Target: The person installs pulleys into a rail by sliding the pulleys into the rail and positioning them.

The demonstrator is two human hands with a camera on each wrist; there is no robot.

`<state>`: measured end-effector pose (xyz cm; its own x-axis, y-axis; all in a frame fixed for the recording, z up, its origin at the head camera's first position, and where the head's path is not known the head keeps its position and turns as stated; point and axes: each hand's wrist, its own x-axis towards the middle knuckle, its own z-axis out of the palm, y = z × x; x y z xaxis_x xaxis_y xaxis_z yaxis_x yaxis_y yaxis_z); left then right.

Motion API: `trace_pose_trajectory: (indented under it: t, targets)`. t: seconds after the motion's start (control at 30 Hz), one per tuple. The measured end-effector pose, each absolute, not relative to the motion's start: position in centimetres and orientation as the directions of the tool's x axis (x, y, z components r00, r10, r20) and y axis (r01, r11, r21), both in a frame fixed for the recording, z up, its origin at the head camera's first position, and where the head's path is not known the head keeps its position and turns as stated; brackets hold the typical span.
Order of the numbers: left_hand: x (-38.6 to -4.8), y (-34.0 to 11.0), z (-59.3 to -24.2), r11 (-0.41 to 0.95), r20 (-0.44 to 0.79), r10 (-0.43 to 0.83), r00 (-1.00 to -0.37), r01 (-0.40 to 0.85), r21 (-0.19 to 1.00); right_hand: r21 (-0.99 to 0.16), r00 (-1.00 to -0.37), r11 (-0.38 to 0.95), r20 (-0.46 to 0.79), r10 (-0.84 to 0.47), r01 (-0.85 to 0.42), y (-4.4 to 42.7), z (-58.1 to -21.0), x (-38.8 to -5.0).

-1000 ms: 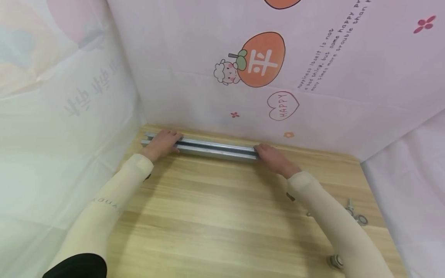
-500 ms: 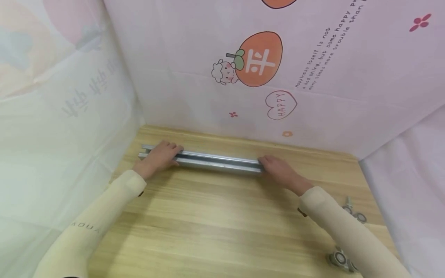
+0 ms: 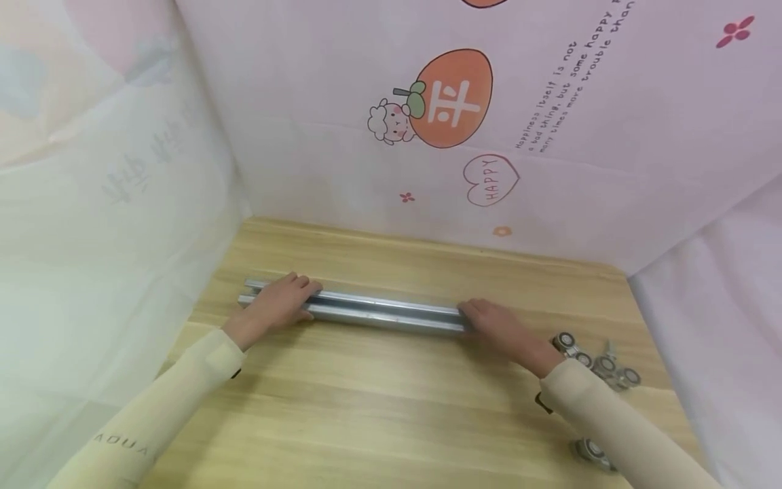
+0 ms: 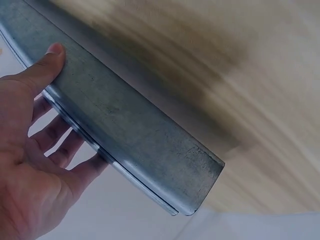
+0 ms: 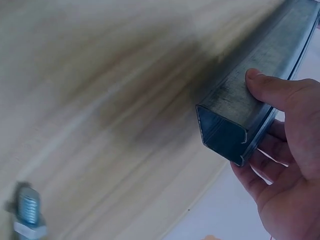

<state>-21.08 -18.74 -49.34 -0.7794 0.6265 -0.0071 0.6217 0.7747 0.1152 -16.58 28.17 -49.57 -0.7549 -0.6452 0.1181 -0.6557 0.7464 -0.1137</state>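
Observation:
A galvanized metal channel rail point(image 3: 379, 312) lies crosswise before me, its slotted side facing up. Near its left end my left hand point(image 3: 280, 302) grips it across the top; in the left wrist view the thumb presses the near wall and the fingers reach over the slot to the far side. My right hand point(image 3: 497, 329) holds the right end the same way. The right wrist view shows the rail's open end point(image 5: 222, 132), a hollow profile with inturned lips. Whether the rail touches the table, I cannot tell.
Roller trolleys with bearing wheels and bolts lie on the wooden table point(image 3: 366, 421) at the right: one group point(image 3: 605, 367) beside my right forearm, another trolley point(image 3: 591, 449) nearer, partly behind the sleeve. A printed pink cloth point(image 3: 318, 136) hangs along the back and sides.
Both hands have drawn the rail from the table's back edge toward me, keeping their grip. My right forearm has shifted, uncovering more of the roller trolleys.

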Motion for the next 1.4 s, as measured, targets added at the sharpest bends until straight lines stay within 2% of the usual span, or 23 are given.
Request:
trace_pose_trajectory:
  t: [0.4,0.9,1.1,1.4]
  targets:
    - [-18.1,-19.0,-49.9,0.766,-0.031,0.636,-0.771,0.627,0.145,-0.131,-0.721,0.71,0.148,-0.676,-0.692,28.6,-50.2,-13.7]
    - [-15.6,-20.0,-50.5,0.769,0.008,0.629,-0.778,0.623,0.145,-0.151,-0.704,0.688,0.099,-0.703,-0.709,27.7,-49.9,-12.0]
    - [-15.2,-20.3,-50.7,0.773,0.002,0.624,-0.782,0.617,0.147,-0.148,-0.731,0.717,0.075,-0.679,-0.681,27.5,-50.3,-11.2]
    - [-15.4,-21.4,-52.3,0.761,0.061,0.623,-0.78,0.622,0.186,-0.183,-0.768,0.749,0.061,-0.638,-0.637,27.7,-50.4,-10.8]
